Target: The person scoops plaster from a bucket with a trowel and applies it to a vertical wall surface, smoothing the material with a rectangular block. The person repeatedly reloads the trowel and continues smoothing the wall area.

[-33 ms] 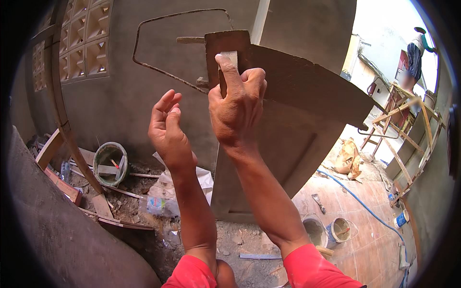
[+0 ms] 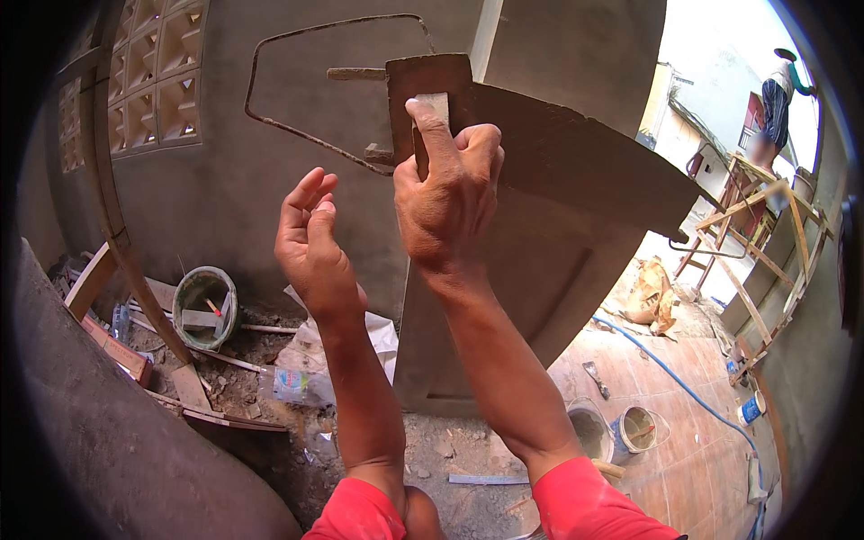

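Observation:
My right hand (image 2: 447, 207) is closed around the pale handle of a rectangular plastering float (image 2: 400, 108), its index finger stretched along the handle. The float is upright in front of a plastered grey column (image 2: 504, 288), by the near end of a ledge with a curved edge (image 2: 576, 171). Whether its face touches the plaster is hidden. Lower and to the left, my left hand (image 2: 317, 247) is raised with nothing in it, fingers apart and a little curled. Behind the float, a bent metal rod (image 2: 256, 76) and a short wooden stick (image 2: 355, 74) show against the wall.
A bucket (image 2: 205, 306) with tools stands among rubble at left, near a plastic bottle (image 2: 297, 385). Two buckets (image 2: 637, 430), a scraper (image 2: 596, 380) and a blue hose (image 2: 684, 382) are on the tiles at right. Another person (image 2: 778, 99) stands on wooden scaffolding (image 2: 765, 256).
My right hand and the float have shifted very slightly to the right against the wall. My left hand keeps nearly the same pose.

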A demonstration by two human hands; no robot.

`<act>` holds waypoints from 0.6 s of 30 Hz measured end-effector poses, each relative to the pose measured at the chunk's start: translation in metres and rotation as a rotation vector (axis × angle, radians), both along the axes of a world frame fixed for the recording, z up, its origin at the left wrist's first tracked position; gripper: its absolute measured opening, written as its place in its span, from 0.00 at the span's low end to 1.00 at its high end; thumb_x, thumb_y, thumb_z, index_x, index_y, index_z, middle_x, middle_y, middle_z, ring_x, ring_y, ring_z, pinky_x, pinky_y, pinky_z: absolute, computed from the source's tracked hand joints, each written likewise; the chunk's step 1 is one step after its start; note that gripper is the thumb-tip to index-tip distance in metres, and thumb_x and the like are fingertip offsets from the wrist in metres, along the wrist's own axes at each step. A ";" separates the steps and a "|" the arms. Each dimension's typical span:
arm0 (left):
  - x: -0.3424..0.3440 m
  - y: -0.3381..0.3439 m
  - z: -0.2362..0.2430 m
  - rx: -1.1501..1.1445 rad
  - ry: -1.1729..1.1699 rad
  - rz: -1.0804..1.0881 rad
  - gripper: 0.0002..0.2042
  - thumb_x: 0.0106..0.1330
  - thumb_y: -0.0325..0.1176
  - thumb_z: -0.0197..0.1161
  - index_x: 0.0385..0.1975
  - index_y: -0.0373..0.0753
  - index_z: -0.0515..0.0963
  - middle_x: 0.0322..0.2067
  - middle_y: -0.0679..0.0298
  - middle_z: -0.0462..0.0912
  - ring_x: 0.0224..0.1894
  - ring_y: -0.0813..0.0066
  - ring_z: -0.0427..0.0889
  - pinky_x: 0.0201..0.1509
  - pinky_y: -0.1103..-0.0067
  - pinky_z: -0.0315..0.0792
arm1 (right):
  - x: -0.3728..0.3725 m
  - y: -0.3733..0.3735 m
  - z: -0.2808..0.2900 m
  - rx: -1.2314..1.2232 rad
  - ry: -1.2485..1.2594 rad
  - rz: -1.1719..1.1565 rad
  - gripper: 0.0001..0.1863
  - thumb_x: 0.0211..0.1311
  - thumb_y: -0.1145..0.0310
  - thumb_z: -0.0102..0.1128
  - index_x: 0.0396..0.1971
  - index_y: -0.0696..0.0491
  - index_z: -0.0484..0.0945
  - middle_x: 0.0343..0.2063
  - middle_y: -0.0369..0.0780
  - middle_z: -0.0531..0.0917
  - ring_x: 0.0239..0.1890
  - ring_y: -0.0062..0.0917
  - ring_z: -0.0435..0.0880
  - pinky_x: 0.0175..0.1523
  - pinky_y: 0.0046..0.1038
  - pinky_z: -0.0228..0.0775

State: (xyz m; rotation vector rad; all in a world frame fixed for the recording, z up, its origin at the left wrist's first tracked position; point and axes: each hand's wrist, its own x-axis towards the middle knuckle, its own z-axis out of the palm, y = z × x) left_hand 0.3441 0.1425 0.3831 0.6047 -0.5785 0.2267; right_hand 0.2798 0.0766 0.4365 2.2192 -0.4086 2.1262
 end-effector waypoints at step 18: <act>-0.019 0.011 0.010 -0.035 -0.075 0.009 0.16 0.62 0.24 0.50 0.49 0.30 0.75 0.44 0.53 0.81 0.50 0.71 0.75 0.61 0.74 0.64 | -0.215 -0.137 0.030 0.122 -0.183 -0.530 0.29 0.49 0.76 0.63 0.55 0.40 0.75 0.37 0.42 0.72 0.39 0.33 0.77 0.51 0.34 0.69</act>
